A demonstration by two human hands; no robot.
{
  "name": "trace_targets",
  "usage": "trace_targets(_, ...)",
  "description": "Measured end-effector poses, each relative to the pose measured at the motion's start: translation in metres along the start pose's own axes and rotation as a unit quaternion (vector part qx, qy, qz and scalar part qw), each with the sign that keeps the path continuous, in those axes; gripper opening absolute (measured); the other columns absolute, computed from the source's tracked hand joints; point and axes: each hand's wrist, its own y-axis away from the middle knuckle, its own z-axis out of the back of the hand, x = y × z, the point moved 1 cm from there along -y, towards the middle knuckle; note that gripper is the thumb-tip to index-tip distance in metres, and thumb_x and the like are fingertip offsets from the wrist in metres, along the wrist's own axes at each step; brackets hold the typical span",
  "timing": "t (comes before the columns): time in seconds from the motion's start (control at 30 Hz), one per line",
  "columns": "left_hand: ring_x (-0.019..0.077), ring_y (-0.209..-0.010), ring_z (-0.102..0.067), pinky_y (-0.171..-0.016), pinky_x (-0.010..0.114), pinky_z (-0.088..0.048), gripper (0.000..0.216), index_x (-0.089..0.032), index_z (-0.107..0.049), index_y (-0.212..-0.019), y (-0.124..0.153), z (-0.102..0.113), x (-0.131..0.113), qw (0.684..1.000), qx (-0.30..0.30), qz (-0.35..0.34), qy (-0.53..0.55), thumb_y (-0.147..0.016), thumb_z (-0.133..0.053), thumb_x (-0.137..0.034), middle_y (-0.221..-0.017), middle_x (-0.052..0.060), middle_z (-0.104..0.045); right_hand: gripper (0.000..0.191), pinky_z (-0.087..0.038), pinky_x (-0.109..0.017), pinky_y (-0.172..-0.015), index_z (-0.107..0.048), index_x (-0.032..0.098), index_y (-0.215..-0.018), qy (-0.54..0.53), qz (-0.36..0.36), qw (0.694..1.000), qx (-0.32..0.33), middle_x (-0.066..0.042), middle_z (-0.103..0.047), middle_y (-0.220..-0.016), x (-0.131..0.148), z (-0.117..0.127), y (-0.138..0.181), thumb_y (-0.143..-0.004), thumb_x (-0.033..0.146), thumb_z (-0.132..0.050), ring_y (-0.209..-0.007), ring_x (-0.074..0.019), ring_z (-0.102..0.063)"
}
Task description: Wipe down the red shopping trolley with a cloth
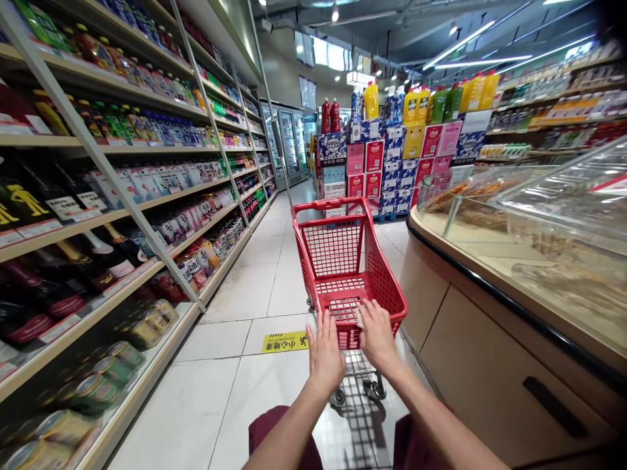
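Note:
A red plastic shopping cart [339,251] with grid walls stands in front of me, its basket without goods in view. At the near left corner of the basket is my left hand [324,352], fingers stretched out and thumb apart. My right hand [378,334] is at the near rim, a little right of the middle, its fingers extended forward over the edge. Beside its thumb side shows a small whitish thing [359,318], too small to make out. Whether either palm touches the rim is hidden. Metal casters [375,387] show under the basket.
Drink shelves [147,196] line the left side. A glass-topped food counter [455,254] with a black edge runs close along the right. Stacked drink cartons [375,163] stand beyond the cart. A yellow floor sticker [285,342] lies on white tiles. Glass-door coolers [289,140] are farther back.

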Motion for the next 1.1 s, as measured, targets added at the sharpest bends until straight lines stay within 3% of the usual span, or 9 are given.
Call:
trace_targets(0.17,0.0281,-0.134,-0.014,-0.105,0.057,-0.015,0.069,-0.01,-0.02,-0.137,-0.026,-0.002,-0.028,0.993,-0.033,-0.115,0.024,-0.074,-0.046,-0.02,-0.144,0.013,-0.023,0.051,-0.035,-0.04,-0.098,-0.031,0.012,-0.134,-0.174,-0.061,0.983,0.002,-0.013,-0.045,-0.131,0.03,-0.006,-0.008,-0.088,0.032,-0.026,-0.124,-0.0209,-0.037)
trace_targets(0.3,0.0206,-0.125,-0.037,-0.105,0.043,-0.027,0.05,-0.014,-0.036,-0.131,-0.049,-0.013,-0.041,0.99,0.0,-0.14,0.031,-0.081,-0.039,-0.015,-0.132,0.009,-0.046,0.052,-0.033,-0.04,-0.1,-0.024,0.015,-0.137,-0.188,-0.072,0.978,-0.056,-0.013,-0.04,-0.135,0.016,-0.001,-0.008,-0.089,0.035,-0.022,-0.127,-0.0187,-0.033)
trace_targets(0.43,0.0189,-0.121,-0.042,-0.103,0.041,-0.032,0.041,-0.016,-0.046,-0.122,-0.045,-0.002,-0.006,0.993,-0.005,-0.119,0.02,-0.081,-0.04,-0.012,-0.129,0.01,-0.049,0.049,-0.024,-0.051,-0.102,-0.032,0.019,-0.133,-0.089,-0.06,0.994,-0.019,-0.011,-0.042,-0.134,-0.016,0.003,0.004,-0.087,0.037,-0.03,-0.125,-0.0234,-0.036)
trace_targets(0.57,0.0229,-0.126,-0.034,-0.106,0.053,-0.018,0.043,-0.021,-0.045,-0.123,-0.032,0.011,0.034,0.997,-0.039,-0.06,-0.033,-0.08,-0.042,-0.012,-0.137,0.009,-0.039,0.048,-0.037,-0.039,-0.097,-0.031,0.019,-0.134,-0.117,-0.043,0.991,-0.039,-0.009,-0.047,-0.13,-0.026,0.007,0.013,-0.088,0.032,-0.027,-0.119,-0.0188,-0.044)
trace_targets(0.63,0.0215,-0.126,-0.035,-0.107,0.049,-0.021,0.044,-0.02,-0.043,-0.125,-0.031,0.004,0.025,0.996,-0.054,-0.063,-0.03,-0.081,-0.041,-0.012,-0.135,0.009,-0.042,0.049,-0.041,-0.036,-0.092,-0.028,0.018,-0.135,-0.121,-0.054,0.989,-0.062,-0.01,-0.049,-0.128,-0.021,0.008,0.013,-0.088,0.031,-0.025,-0.114,-0.0181,-0.048)
trace_targets(0.77,0.0181,-0.123,-0.04,-0.105,0.042,-0.028,0.035,-0.019,-0.048,-0.12,-0.041,-0.022,-0.03,0.984,-0.082,-0.158,0.009,-0.087,-0.038,-0.018,-0.128,0.006,-0.051,0.047,-0.039,-0.04,-0.087,-0.034,0.017,-0.132,-0.07,-0.049,0.995,-0.054,-0.011,-0.052,-0.124,-0.016,0.011,0.007,-0.088,0.033,-0.024,-0.109,-0.0201,-0.052)
trace_targets(0.83,0.0176,-0.123,-0.04,-0.106,0.044,-0.026,0.033,-0.02,-0.049,-0.119,-0.044,-0.024,-0.036,0.977,-0.085,-0.196,0.016,-0.088,-0.037,-0.02,-0.128,0.005,-0.051,0.047,-0.038,-0.041,-0.086,-0.038,0.016,-0.129,-0.048,-0.059,0.996,-0.057,-0.012,-0.053,-0.123,-0.023,0.013,0.005,-0.088,0.034,-0.023,-0.108,-0.0207,-0.052)
trace_targets(1.0,0.0172,-0.122,-0.041,-0.108,0.051,-0.01,0.037,-0.024,-0.047,-0.121,-0.028,-0.001,0.026,0.991,-0.087,-0.106,-0.01,-0.087,-0.036,-0.013,-0.131,0.005,-0.046,0.046,-0.038,-0.039,-0.087,-0.037,0.018,-0.13,-0.063,-0.062,0.995,-0.055,-0.011,-0.053,-0.123,-0.037,0.018,0.005,-0.088,0.033,-0.024,-0.107,-0.0194,-0.052)
trace_targets(1.1,0.0177,-0.123,-0.039,-0.109,0.051,-0.007,0.037,-0.024,-0.047,-0.121,-0.026,-0.001,0.025,0.992,-0.095,-0.085,-0.015,-0.087,-0.036,-0.013,-0.132,0.005,-0.045,0.047,-0.039,-0.038,-0.088,-0.037,0.018,-0.13,-0.093,-0.057,0.992,-0.065,-0.01,-0.053,-0.123,-0.029,0.015,0.007,-0.087,0.034,-0.024,-0.111,-0.0197,-0.05)
